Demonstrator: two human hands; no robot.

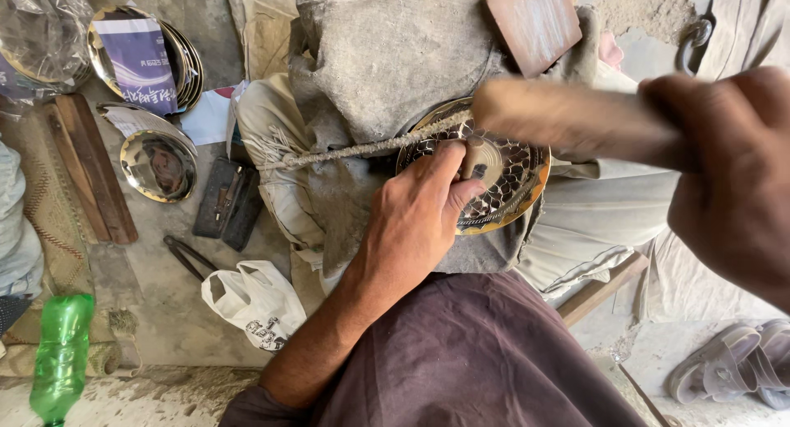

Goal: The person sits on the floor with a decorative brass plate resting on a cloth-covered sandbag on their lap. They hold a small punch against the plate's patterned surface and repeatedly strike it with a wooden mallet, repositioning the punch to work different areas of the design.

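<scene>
Gripping a punch [471, 157] on the brass plate [510, 198], left hand [411, 221]; right hand [728, 180] clenched round a raised mallet [568, 118].

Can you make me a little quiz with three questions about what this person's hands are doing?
1. True or false: the left hand holds a small punch against the patterned plate.
2. What does the right hand grip? A) a wooden mallet B) a green bottle C) a sandal
3. Fill in: the green bottle lies on the person's ____ side.

Key:
1. True.
2. A, the wooden mallet, raised over the plate.
3. Left.
</scene>
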